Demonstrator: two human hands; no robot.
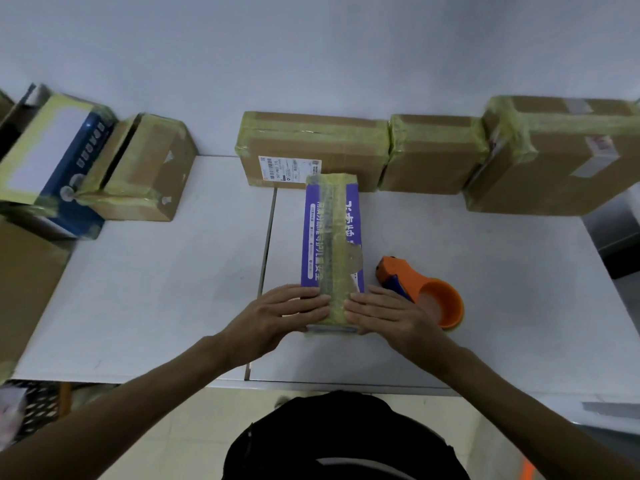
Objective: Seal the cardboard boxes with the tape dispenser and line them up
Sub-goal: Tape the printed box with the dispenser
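My left grip (277, 313) and right grip (384, 317) lie flat on the near end of the purple box (330, 233). The fingers are straight and clamp nothing, and the fingertips nearly meet across the yellowish tape strip (334, 220) running along its top. The box lies lengthwise on the white desk (173, 289), stretching away from both grips. Just right of my right grip, the orange tape dispenser (422, 292) rests on the desk. Beyond the grips, past the box's far end, three taped brown boxes (433, 154) stand side by side against the wall. Far left of my left grip sit a taped brown carton (145, 168) and a blue-and-white carton (52, 150).
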